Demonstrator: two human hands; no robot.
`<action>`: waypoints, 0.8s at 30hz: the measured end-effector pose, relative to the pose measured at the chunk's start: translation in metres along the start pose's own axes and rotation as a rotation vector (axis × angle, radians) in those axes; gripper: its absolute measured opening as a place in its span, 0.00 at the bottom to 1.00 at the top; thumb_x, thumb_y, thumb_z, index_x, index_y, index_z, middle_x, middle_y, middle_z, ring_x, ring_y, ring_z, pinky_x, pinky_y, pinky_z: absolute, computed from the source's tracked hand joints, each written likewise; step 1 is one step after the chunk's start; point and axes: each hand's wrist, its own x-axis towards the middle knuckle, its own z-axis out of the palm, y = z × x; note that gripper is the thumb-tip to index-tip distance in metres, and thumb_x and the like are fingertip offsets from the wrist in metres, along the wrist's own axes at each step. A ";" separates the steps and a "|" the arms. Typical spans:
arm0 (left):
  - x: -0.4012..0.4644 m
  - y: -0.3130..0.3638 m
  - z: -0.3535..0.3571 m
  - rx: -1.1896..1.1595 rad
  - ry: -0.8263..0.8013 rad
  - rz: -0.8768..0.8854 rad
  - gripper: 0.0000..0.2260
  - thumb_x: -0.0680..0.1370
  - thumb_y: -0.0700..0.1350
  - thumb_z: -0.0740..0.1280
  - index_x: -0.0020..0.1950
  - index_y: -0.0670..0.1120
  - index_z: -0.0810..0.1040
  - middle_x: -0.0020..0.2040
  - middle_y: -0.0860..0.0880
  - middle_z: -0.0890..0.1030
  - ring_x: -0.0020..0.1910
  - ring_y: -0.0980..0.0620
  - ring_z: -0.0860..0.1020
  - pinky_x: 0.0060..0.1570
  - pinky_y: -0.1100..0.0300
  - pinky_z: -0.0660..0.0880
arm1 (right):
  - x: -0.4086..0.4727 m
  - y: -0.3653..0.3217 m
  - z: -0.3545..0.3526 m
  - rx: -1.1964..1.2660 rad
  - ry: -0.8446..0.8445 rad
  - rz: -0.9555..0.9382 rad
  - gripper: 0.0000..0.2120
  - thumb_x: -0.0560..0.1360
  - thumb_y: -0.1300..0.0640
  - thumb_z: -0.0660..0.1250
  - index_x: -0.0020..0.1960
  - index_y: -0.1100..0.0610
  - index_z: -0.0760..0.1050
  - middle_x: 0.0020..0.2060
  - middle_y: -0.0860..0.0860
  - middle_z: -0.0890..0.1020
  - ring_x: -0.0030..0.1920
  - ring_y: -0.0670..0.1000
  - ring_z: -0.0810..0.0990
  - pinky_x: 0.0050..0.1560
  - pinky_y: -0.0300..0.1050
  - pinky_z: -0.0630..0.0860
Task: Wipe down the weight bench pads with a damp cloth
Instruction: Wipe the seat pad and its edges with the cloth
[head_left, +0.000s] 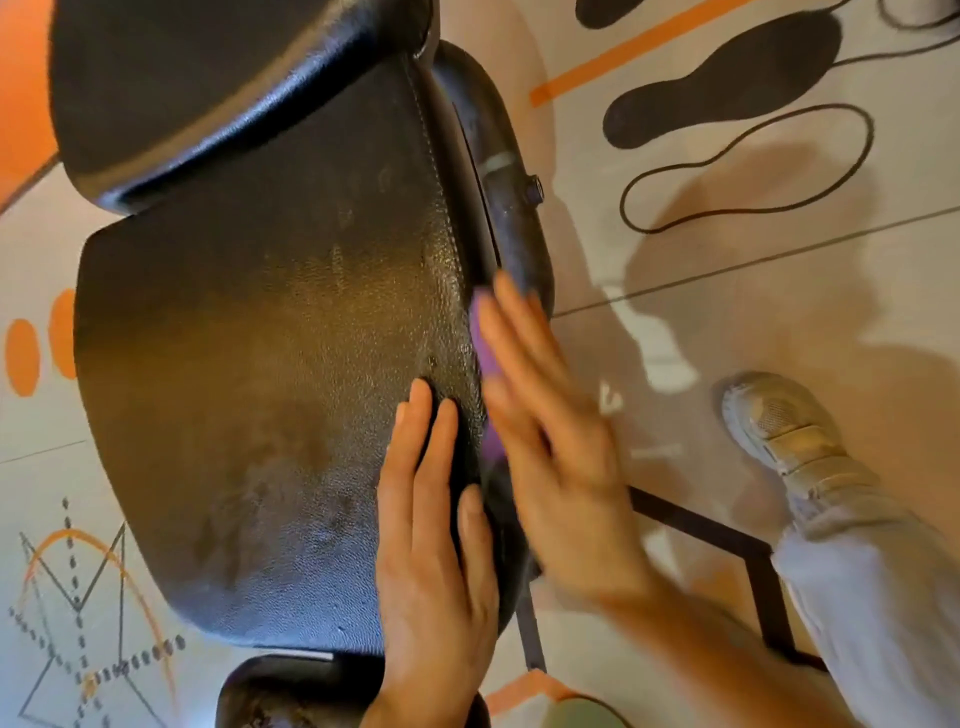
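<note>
Seat pad (270, 395) is seen from above: black pebbled vinyl with a stitched seam along its right edge, and dull smeared patches on the near half. Its long axis runs from bottom to top of frame, toward the back pad (208, 78), which overlaps its far end. A purple cloth (485, 343) is pressed against the seat pad's right side face, mostly hidden behind the right hand (550, 447); only a narrow strip is visible, elongated along the pad edge. Right grip is flat, fingers extended, and motion-blurred; the cloth is pinned under the palm, not clenched. Left hand (431, 561) is laid flat on the pad top near the right edge, fingers pointing away, grip released, nothing held. A pale shoe (779, 421) is planted on the floor (727, 270) to the right.
</note>
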 end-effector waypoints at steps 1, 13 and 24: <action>0.000 0.001 0.001 0.004 0.011 -0.003 0.22 0.83 0.43 0.54 0.77 0.46 0.59 0.79 0.49 0.60 0.78 0.50 0.60 0.75 0.60 0.59 | 0.032 -0.004 0.000 0.042 0.010 0.018 0.19 0.81 0.68 0.54 0.72 0.67 0.63 0.73 0.57 0.65 0.72 0.46 0.66 0.73 0.46 0.63; 0.001 -0.002 -0.001 -0.042 -0.013 0.015 0.20 0.83 0.40 0.55 0.76 0.42 0.62 0.78 0.47 0.60 0.78 0.51 0.60 0.75 0.51 0.62 | -0.023 0.011 0.008 0.043 0.093 -0.013 0.21 0.81 0.64 0.56 0.73 0.59 0.58 0.74 0.50 0.63 0.70 0.51 0.68 0.71 0.47 0.64; -0.052 -0.030 -0.038 0.030 -0.084 -0.092 0.23 0.81 0.43 0.60 0.77 0.44 0.63 0.79 0.51 0.61 0.78 0.56 0.58 0.76 0.62 0.56 | -0.123 0.022 0.053 -0.092 0.319 0.048 0.20 0.82 0.56 0.52 0.74 0.51 0.58 0.76 0.47 0.59 0.76 0.48 0.58 0.72 0.41 0.63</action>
